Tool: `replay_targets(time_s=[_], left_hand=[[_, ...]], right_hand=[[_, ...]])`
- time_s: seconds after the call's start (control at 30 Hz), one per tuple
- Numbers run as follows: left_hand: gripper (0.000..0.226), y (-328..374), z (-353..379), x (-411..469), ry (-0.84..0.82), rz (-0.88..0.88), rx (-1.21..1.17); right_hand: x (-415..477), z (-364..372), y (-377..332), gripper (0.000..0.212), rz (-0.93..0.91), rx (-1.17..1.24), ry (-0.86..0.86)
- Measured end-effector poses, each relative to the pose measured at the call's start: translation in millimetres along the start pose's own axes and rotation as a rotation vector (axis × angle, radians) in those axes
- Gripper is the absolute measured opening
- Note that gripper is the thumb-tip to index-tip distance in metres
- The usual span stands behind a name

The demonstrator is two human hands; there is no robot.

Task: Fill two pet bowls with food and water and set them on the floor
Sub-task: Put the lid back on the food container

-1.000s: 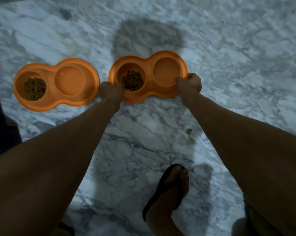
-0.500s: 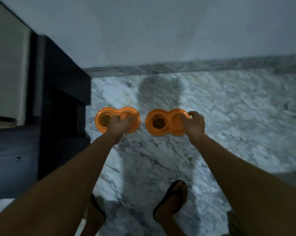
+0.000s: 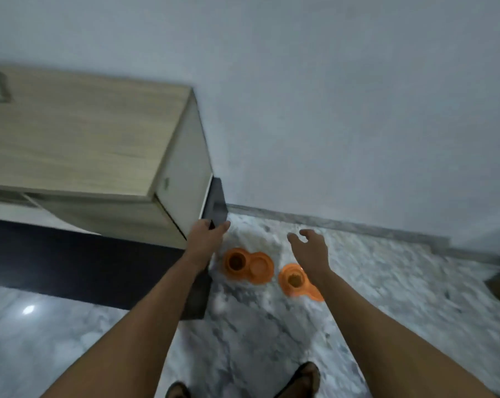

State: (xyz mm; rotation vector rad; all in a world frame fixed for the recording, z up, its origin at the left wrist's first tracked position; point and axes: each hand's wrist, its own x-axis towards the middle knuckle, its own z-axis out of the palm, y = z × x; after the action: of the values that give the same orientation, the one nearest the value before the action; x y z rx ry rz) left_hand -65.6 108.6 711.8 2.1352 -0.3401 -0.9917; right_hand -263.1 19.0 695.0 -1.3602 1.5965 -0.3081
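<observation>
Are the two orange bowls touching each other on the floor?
Apart. The head view shows a strip of marble floor between the left bowl and the right bowl.

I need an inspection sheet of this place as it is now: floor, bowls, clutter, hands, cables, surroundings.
Surface: marble floor, grey-veined; view blurred.
Job's things: two orange double bowls on the floor, left bowl, right bowl partly behind the forearm; each shows one well with dark food; water cannot be confirmed.
Clutter: nothing seen.
Hands: left hand and right hand open, holding nothing.
Cables: nothing seen.
Surroundings: wooden cabinet, white wall.
</observation>
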Motion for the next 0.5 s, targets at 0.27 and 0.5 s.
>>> replay_targets(time_s=[0.27,0.5], left_hand=[[0.045,0,-196,-11,0.073,0.096,-0.148],[0.066,-5,-346,-8,0.163,0.148,-0.189]], right_hand=[[-120,123,-139,0.046,-0.146,0.036,-0.058],[-184,228,-235,0.043,-0.303,0.028,-0.131]])
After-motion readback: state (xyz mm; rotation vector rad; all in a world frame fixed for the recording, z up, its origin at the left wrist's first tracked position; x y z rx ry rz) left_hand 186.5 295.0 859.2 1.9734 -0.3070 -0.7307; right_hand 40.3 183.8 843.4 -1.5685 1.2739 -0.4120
